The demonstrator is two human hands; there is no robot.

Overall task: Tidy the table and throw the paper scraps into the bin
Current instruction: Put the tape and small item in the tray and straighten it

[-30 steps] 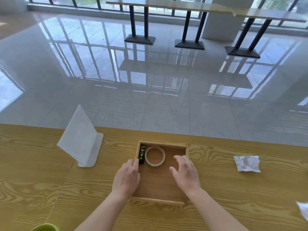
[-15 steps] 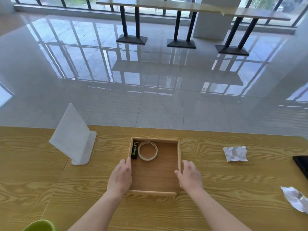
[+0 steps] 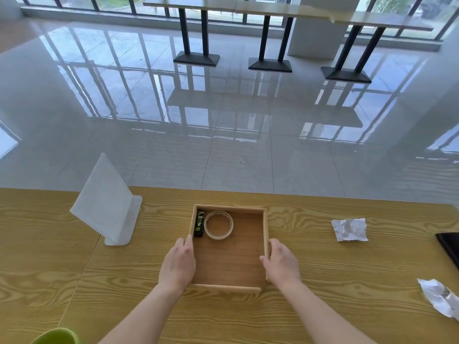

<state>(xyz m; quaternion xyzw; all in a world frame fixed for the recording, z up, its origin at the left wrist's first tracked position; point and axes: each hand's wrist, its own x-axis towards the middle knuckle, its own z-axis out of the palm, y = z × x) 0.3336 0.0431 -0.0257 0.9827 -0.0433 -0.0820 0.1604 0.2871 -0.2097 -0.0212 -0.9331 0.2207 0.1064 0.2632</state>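
A shallow wooden tray [image 3: 265, 227] sits on the table in front of me. It holds a black and green lighter [image 3: 199, 223] and a roll of tape [image 3: 219, 224] in its far left corner. My left hand [image 3: 177, 263] lies along the tray's left wall with its fingers straight; its thumb is hidden. My right hand [image 3: 282, 263] grips the right wall, thumb inside and fingers outside. One crumpled paper scrap [image 3: 350, 229] lies to the right of the tray. A second paper scrap [image 3: 439, 296] is at the table's right edge.
A white sign stand [image 3: 109, 207] is upright to the left of the tray. A black flat object [image 3: 450, 247] pokes in at the right edge. A green rim [image 3: 57, 337] shows at the bottom left. Shiny floor lies beyond the wooden table [image 3: 310, 306].
Both hands have moved from over the tray's inside out to its side walls, the right hand now holding the right wall. The tray's contents have stayed put.
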